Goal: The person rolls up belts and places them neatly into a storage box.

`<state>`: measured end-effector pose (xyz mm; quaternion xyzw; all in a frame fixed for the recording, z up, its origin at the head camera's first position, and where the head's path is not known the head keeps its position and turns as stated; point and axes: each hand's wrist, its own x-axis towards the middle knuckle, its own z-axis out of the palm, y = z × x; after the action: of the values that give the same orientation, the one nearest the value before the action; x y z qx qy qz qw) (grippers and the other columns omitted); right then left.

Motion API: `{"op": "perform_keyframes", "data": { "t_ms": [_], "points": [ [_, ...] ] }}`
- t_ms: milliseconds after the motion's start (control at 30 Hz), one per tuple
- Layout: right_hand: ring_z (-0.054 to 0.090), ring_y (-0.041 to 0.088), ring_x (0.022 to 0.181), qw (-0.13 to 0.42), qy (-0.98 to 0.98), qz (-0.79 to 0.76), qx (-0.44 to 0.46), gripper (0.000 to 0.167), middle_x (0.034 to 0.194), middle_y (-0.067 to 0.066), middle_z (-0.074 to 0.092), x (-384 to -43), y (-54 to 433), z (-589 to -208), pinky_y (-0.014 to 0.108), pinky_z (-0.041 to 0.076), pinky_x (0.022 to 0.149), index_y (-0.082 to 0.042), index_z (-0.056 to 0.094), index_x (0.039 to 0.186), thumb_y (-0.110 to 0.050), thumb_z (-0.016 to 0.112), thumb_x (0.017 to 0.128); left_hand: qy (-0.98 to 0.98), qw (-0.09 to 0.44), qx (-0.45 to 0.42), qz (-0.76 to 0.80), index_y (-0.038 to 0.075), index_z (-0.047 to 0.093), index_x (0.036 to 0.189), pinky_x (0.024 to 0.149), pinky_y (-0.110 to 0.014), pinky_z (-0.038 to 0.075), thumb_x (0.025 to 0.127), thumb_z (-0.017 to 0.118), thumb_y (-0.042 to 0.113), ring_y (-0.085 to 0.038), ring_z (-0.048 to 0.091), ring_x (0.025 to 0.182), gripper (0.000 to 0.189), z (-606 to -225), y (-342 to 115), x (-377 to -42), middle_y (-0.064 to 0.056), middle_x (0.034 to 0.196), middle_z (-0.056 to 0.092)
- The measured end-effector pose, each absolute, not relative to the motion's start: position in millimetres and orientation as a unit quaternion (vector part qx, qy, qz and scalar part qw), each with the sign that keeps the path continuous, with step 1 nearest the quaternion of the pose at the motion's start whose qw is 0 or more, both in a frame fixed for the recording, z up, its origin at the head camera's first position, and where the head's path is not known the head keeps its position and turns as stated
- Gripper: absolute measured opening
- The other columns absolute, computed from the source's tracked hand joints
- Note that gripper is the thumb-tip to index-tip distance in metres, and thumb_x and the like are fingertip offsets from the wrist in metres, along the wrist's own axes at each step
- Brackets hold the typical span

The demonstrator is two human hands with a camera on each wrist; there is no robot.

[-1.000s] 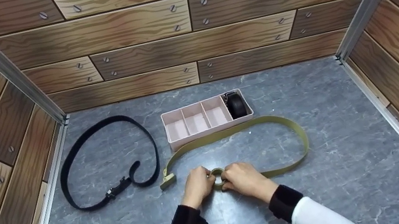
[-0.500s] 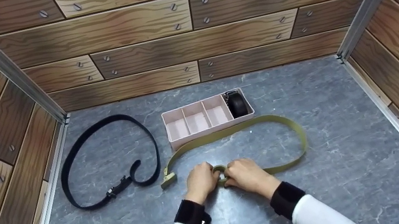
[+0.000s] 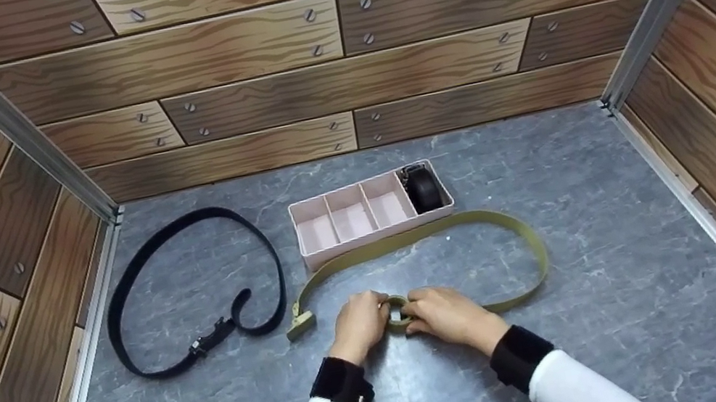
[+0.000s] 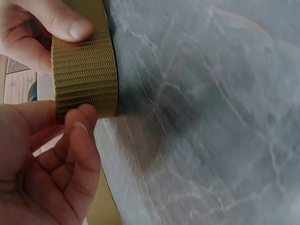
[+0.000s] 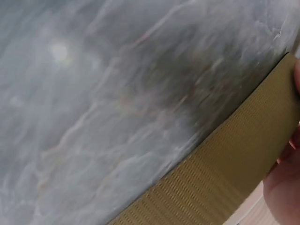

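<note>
An olive webbing belt [image 3: 464,218] stands on edge in a wide loop, with one end rolled into a small coil between my hands. At its other end, a buckle [image 3: 301,324] of matching colour lies to the left. My left hand [image 3: 359,324] pinches the coil's left side; in the left wrist view, its thumb and fingers meet at the ribbed webbing [image 4: 86,75]. From the right, my right hand [image 3: 448,314] grips the coil, its thumb [image 4: 75,28] lying on the band. The right wrist view shows the strap [image 5: 201,183] running to my fingers at the frame's edge.
Behind the olive belt sits a pale pink tray [image 3: 364,235] with several compartments; a rolled black belt [image 3: 424,189] fills the rightmost one. A black belt [image 3: 118,302] with a buckle lies looped at left. Wood-patterned panels [image 3: 256,42] enclose the grey marbled surface [image 3: 607,275].
Both hands and the coil have shifted slightly right. The right bend of the olive belt has drawn in a little to the left. The tray and black belts stay in place.
</note>
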<state>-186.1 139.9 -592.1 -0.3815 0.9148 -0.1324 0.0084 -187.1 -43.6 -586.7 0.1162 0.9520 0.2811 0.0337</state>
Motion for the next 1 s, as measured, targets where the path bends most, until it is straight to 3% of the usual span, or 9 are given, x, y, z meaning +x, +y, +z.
{"op": "perform_keyframes", "data": {
  "t_ms": [233, 400, 533, 700, 867, 1000],
  "points": [
    [0.057, 0.019, 0.063, -0.02, 0.925, -0.13, -0.357, 0.022, 0.073, -0.001, 0.056, -181.3, 131.8, -594.1, 0.035, 0.046, 0.054, -0.014, 0.063, 0.074, -0.029, 0.076, 0.084, 0.937, 0.04, 0.057, 0.343, 0.01, 0.071, 0.076, 0.059, -0.036, 0.046, 0.084, 0.069, 0.014, -0.02, 0.055, 0.063, 0.009, -593.6, -41.8, -181.8, -0.004, 0.072, 0.063],
    [0.058, 0.017, 0.071, 0.003, 0.907, -0.136, -0.399, 0.016, 0.082, -0.001, 0.058, -183.2, 133.5, -593.3, 0.032, 0.049, 0.061, -0.013, 0.065, 0.087, -0.022, 0.077, 0.083, 0.943, 0.049, 0.074, 0.321, 0.006, 0.076, 0.089, 0.068, -0.041, 0.052, 0.082, 0.069, 0.008, -0.028, 0.066, 0.077, 0.011, -591.1, -48.8, -184.4, -0.01, 0.087, 0.072],
    [0.057, 0.017, 0.078, 0.007, 0.893, -0.119, -0.433, 0.023, 0.088, -0.002, 0.055, -186.8, 137.8, -590.0, 0.035, 0.05, 0.071, -0.014, 0.065, 0.096, -0.02, 0.08, 0.079, 0.944, 0.08, 0.133, 0.29, 0.009, 0.077, 0.102, 0.071, -0.041, 0.052, 0.084, 0.068, 0.009, -0.027, 0.067, 0.08, 0.021, -587.5, -56.0, -189.2, -0.009, 0.097, 0.073],
    [0.053, 0.015, 0.075, -0.022, 0.889, -0.101, -0.447, 0.018, 0.083, -0.005, 0.05, -187.5, 136.6, -591.4, 0.035, 0.048, 0.069, -0.016, 0.068, 0.087, -0.025, 0.079, 0.078, 0.942, 0.089, 0.185, 0.265, 0.016, 0.078, 0.099, 0.066, -0.038, 0.05, 0.085, 0.066, 0.009, -0.021, 0.063, 0.074, 0.019, -587.4, -59.9, -190.2, -0.003, 0.091, 0.072],
    [0.055, 0.019, 0.07, -0.084, 0.906, -0.069, -0.409, 0.021, 0.075, -0.001, 0.054, -181.2, 128.6, -597.2, 0.037, 0.047, 0.065, -0.016, 0.069, 0.078, -0.034, 0.08, 0.075, 0.942, 0.072, 0.132, 0.299, 0.012, 0.076, 0.096, 0.067, -0.041, 0.051, 0.091, 0.065, 0.019, -0.024, 0.066, 0.078, 0.015, -592.0, -58.4, -184.8, -0.006, 0.092, 0.072],
    [0.058, 0.022, 0.068, -0.106, 0.925, -0.043, -0.363, 0.027, 0.072, 0.003, 0.058, -175.4, 120.1, -598.9, 0.038, 0.046, 0.063, -0.017, 0.07, 0.076, -0.041, 0.08, 0.075, 0.934, 0.061, 0.095, 0.339, 0.011, 0.072, 0.082, 0.062, -0.039, 0.047, 0.09, 0.068, 0.025, -0.021, 0.058, 0.068, 0.018, -595.5, -58.1, -181.3, -0.005, 0.08, 0.067]
  ]
}}
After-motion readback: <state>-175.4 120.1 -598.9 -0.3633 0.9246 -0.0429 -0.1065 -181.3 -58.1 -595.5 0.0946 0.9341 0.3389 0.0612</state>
